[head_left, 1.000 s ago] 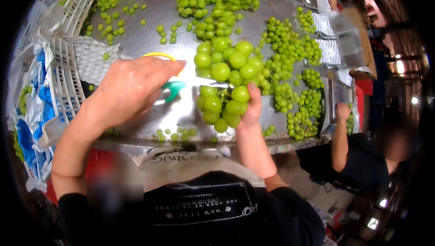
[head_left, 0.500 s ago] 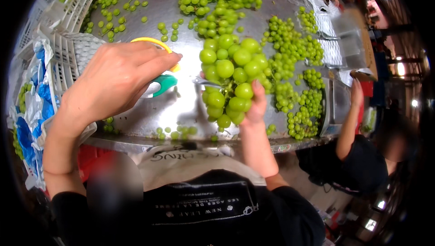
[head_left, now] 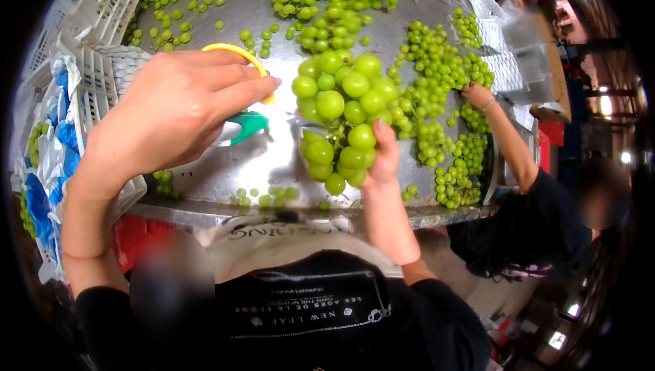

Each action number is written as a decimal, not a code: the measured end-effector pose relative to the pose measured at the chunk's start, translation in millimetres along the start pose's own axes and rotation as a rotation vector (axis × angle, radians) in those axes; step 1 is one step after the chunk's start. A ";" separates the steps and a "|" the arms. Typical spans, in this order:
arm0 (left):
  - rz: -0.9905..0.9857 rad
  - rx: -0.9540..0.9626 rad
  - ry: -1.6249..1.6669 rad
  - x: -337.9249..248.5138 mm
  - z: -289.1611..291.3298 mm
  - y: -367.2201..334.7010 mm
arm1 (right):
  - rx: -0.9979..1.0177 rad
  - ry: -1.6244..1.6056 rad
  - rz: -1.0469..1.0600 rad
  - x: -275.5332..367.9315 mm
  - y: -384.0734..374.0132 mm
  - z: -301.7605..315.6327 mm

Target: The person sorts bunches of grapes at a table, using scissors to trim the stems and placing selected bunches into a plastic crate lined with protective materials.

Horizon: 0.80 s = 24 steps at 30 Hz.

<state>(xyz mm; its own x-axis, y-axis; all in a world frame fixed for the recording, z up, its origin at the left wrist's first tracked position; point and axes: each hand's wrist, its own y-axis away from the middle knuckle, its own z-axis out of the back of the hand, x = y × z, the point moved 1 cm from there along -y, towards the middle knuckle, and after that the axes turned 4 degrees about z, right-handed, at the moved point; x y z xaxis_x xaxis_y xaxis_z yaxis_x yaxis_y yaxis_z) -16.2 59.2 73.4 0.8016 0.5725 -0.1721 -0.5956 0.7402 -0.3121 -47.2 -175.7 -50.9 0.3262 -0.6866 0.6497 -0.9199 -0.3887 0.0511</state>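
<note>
My left hand [head_left: 174,108] is closed around a pair of scissors [head_left: 247,129] with a yellow loop and a green handle. Their metal tip reaches toward the left side of a bunch of large green grapes [head_left: 355,101], partly hidden among the berries. My right hand [head_left: 383,156] grips that bunch from below and the right, thumb against the berries, holding it up over the metal table [head_left: 198,169]. Most of the right hand's fingers are behind the grapes.
More grape bunches [head_left: 437,57] and loose grapes [head_left: 263,197] lie around the table. White plastic crates [head_left: 102,91] stand at the left. Clear plastic boxes [head_left: 539,57] are at the far right. A co-worker's hand [head_left: 477,94] touches grapes at the right; another person's hand shows at the back.
The bunch has turned slightly and shifted a little left in my right hand. The co-worker's hand at the right has moved from the boxes to the grapes on the table.
</note>
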 end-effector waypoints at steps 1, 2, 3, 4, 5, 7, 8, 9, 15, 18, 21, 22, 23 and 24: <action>-0.009 -0.001 -0.007 -0.6 -1.7 -0.8 | 0.003 0.008 -0.001 0.2 0.0 -0.8; -0.018 -0.002 -0.013 -1.3 -3.2 -1.5 | 0.006 0.017 -0.001 0.2 -0.1 -1.7; -0.025 -0.004 -0.020 -2.3 -3.9 -1.5 | 0.003 0.029 -0.001 0.1 0.2 -2.8; -0.014 0.019 -0.013 -2.6 -4.4 -1.0 | 0.000 0.042 0.000 -0.2 0.4 -4.0; -0.002 0.041 -0.006 -2.8 -4.7 -0.2 | -0.003 0.055 0.000 -0.6 0.6 -4.6; 0.025 0.095 -0.005 -4.2 -4.5 1.7 | 0.004 0.042 0.005 -0.9 1.2 -3.0; 0.041 0.127 -0.011 -6.2 -3.5 3.3 | 0.009 0.035 0.007 -0.9 1.6 -2.2; 0.056 0.156 -0.017 -6.8 -2.8 4.4 | 0.009 0.034 0.012 -0.4 1.4 -2.1; 0.130 0.078 0.017 -7.1 5.3 10.2 | -0.027 -0.008 0.086 5.7 3.3 -5.4; 0.149 0.133 -0.038 -15.0 6.7 6.7 | -0.025 -0.026 0.122 5.0 3.5 -3.6; 0.171 0.130 -0.086 -17.3 3.9 5.5 | -0.088 0.075 0.143 0.3 3.0 -3.8; 0.158 0.104 -0.105 -16.9 2.1 5.7 | -0.105 0.074 0.138 1.3 3.3 -8.1; 0.144 0.079 -0.124 -16.1 -0.2 5.8 | -0.122 0.072 0.133 1.5 3.1 -10.6; 0.126 0.053 -0.142 -16.1 -1.4 5.5 | -0.133 0.065 0.132 0.9 3.3 -10.7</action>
<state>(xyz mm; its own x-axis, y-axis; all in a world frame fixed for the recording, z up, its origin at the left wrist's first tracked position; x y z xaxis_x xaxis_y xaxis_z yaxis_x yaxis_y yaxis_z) -32.3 53.5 73.2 0.7077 0.7029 -0.0718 -0.6954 0.6750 -0.2463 -52.2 -171.0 -42.0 0.1903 -0.6837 0.7046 -0.9757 -0.2108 0.0591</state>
